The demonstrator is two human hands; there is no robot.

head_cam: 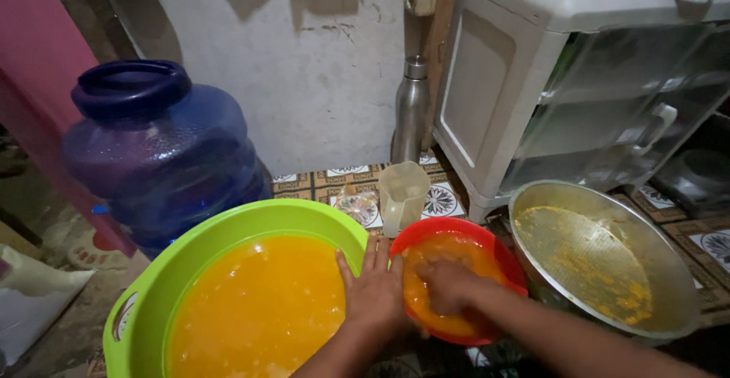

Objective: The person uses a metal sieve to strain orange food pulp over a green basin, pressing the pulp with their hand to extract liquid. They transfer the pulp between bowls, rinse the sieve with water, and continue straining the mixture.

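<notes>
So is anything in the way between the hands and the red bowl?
No. The right hand is already inside the red bowl, in the orange liquid, and the left hand rests against its rim beside the green basin.

Right hand (449,287) fingers sunk in orange liquid (433,313), hidden.

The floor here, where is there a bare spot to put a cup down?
Little is free. One tiled patch shows between the blue water jug, the steel bottle and the plastic pitcher. Nearer, the green basin, red strainer and metal pan crowd together around both hands.
</notes>
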